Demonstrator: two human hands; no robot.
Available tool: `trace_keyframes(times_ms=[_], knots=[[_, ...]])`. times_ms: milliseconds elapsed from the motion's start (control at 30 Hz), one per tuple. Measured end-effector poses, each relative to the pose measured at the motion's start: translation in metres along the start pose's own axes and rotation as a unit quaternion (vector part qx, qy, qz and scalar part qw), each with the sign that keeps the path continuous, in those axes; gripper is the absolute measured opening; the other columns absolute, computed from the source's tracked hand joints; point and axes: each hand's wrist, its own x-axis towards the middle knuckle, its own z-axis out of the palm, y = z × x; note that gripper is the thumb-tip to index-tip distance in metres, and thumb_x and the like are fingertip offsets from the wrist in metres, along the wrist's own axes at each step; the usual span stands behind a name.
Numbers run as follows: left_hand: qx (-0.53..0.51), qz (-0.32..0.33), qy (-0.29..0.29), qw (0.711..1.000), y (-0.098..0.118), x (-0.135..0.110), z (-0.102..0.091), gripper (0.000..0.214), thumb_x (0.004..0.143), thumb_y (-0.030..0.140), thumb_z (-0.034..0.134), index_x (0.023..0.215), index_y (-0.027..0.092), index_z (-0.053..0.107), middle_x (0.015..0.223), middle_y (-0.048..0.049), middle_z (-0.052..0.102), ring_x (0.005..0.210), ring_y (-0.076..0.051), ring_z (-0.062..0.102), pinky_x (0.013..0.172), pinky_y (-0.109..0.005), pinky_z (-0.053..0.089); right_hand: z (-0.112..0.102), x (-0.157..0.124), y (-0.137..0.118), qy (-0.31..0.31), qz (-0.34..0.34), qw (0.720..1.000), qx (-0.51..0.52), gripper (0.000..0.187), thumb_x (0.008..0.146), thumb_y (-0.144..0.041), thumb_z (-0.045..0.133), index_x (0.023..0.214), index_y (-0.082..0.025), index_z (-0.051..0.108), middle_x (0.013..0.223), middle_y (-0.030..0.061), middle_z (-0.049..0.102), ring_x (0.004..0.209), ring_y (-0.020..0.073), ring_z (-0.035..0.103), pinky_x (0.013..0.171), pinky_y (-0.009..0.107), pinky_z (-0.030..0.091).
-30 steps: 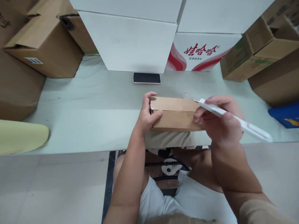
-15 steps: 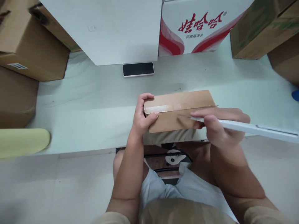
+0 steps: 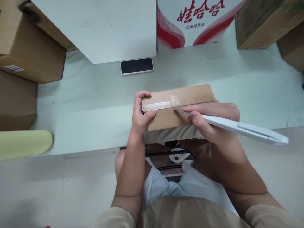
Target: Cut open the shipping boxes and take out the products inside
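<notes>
1. Under the small cardboard box [image 3: 171,119] lies the pale green table [image 3: 95,110], the widest thing in view; the box sits at its near edge, just in front of the person's lap.
2. Beyond the box and to its left stands a large white box [image 3: 102,28].
3. Far left of the box, well apart from it, brown cartons [image 3: 28,47] are stacked; another brown carton [image 3: 261,22] stands beyond it to the right.
4. Straight beyond the box is a red-and-white printed carton [image 3: 197,22].
5. Left of the box and nearer the table edge lies a pale yellow object [image 3: 23,144], which I cannot identify.
6. At the box's left end, the left hand [image 3: 140,114] is clenched around it, fingers over the top and thumb on the near face.
7. At the box's right end, the right hand [image 3: 211,123] grasps a white utility knife [image 3: 242,128], its handle trailing right and its blade tip touching the seam between the flaps.
8. Beyond the box, near the white box's foot, a phone [image 3: 137,66] lies face up.
9. Along the seam on the box's top runs clear tape [image 3: 161,103].
</notes>
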Motion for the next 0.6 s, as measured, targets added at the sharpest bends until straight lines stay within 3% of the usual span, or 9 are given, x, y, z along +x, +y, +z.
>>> trace_keyframes(times_ms=[167,400,600], knots=[[0.023,0.001,-0.002,1.0,-0.0016,-0.0008,-0.0014,0.065,0.077,0.078,0.068,0.121,0.032,0.053,0.117,-0.0052,0.057,0.105,-0.025,0.059,0.09,-0.037,0.052,0.0003,0.003,0.0007,-0.016,0.003,1.0,-0.001,0.016,0.091,-0.028,0.071,0.084,-0.03,0.084,0.077,-0.0016,0.081,0.061,0.0155,0.075,0.062,0.027,0.063],[0.04,0.015,-0.006,0.999,0.0009,0.0004,-0.0062,0.057,0.082,0.069,0.069,0.12,0.029,0.057,0.117,-0.0066,0.06,0.102,-0.024,0.06,0.089,-0.036,0.053,-0.0013,0.0057,0.0004,-0.034,0.04,0.999,0.006,0.024,0.096,-0.026,0.062,0.086,-0.022,0.084,0.065,-0.0001,0.075,0.053,0.0128,0.069,0.054,0.024,0.056],[0.053,0.018,-0.032,0.998,0.0066,-0.0015,-0.0093,0.055,0.085,0.067,0.067,0.123,0.028,0.056,0.123,-0.0085,0.057,0.118,-0.028,0.058,0.106,-0.042,0.051,-0.0002,0.0017,0.001,0.023,0.072,0.997,0.02,0.024,0.093,-0.023,0.063,0.08,-0.021,0.083,0.059,-0.0003,0.071,0.046,0.0116,0.063,0.048,0.023,0.05]])
